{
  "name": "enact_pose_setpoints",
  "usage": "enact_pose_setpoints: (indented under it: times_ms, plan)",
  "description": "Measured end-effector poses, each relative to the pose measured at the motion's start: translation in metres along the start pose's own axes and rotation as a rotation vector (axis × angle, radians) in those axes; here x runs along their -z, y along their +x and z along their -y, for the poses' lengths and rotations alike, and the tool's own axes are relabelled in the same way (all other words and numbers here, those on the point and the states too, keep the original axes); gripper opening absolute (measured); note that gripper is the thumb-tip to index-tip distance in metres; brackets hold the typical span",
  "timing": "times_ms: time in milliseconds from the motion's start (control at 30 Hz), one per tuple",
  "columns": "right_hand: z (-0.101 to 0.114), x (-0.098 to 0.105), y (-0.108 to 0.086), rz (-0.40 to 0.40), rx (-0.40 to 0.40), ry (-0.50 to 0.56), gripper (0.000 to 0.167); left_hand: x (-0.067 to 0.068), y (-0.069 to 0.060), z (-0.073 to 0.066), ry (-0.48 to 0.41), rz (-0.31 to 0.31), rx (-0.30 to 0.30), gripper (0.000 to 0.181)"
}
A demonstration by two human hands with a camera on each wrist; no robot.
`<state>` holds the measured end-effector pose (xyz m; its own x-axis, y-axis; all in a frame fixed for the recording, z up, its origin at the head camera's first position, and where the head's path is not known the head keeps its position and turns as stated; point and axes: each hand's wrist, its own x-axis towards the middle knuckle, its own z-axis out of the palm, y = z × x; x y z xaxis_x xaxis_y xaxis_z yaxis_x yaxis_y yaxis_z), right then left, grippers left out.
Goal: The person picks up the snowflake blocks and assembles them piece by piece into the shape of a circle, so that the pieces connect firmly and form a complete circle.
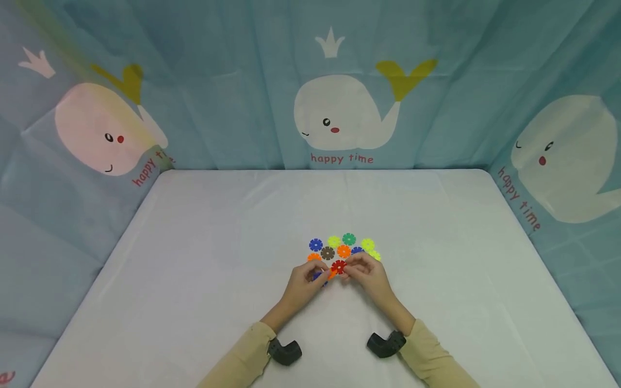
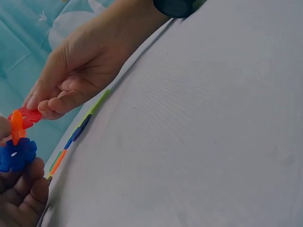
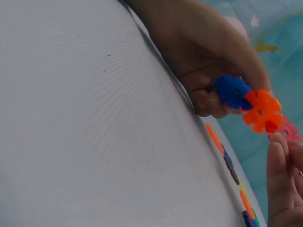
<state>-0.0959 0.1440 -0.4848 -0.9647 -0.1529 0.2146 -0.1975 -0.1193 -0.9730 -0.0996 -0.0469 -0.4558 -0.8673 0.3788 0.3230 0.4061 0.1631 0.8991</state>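
Observation:
My left hand (image 1: pixel 299 284) pinches a chain of slotted plastic snowflake discs: a blue disc (image 3: pixel 232 91) joined to an orange disc (image 3: pixel 264 111). From the other side my right hand (image 1: pixel 372 277) pinches a red disc (image 1: pixel 338 267) between thumb and fingertips. In the right wrist view the red disc's edge meets the orange disc's edge; how deep the slots sit in each other I cannot tell. Both hands are close together just above the table, in front of the loose discs. Fingers cover part of the blue and red discs.
Behind my hands, loose discs lie flat on the white table (image 1: pixel 218 242): a brown disc (image 1: pixel 327 253), a green disc (image 1: pixel 349 239), another orange disc (image 1: pixel 343 251) and several blue and yellow ones. Blue whale-print curtains (image 1: pixel 233 108) enclose the table's back and sides.

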Motion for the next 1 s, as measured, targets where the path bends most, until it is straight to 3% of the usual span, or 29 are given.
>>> enact_pose_setpoints:
  times_ms: [167, 367, 467, 700, 833, 1000]
  plan:
    - [0.002, -0.001, -0.001, 0.028, -0.040, 0.001, 0.014, 0.000, -0.001, -0.001, 0.038, 0.052, 0.037, 0.009]
    - [0.004, -0.001, -0.001, 0.043, -0.026, -0.043, 0.010, 0.000, -0.001, -0.002, 0.061, 0.035, -0.020, 0.006]
    - [0.005, 0.002, 0.000, -0.010, 0.034, -0.161, 0.008, -0.002, -0.001, -0.003, 0.071, 0.017, -0.051, 0.004]
    - [0.006, 0.019, 0.002, -0.239, 0.225, -0.600, 0.013, -0.003, -0.001, -0.003, 0.093, -0.055, -0.152, 0.006]
    - [0.007, 0.024, 0.002, -0.204, 0.215, -0.753, 0.015, -0.002, -0.001, -0.003, 0.118, -0.087, -0.218, 0.008]
    - [0.006, 0.024, 0.001, -0.100, 0.146, -0.891, 0.021, 0.000, 0.000, -0.002, 0.059, -0.074, -0.191, 0.008]
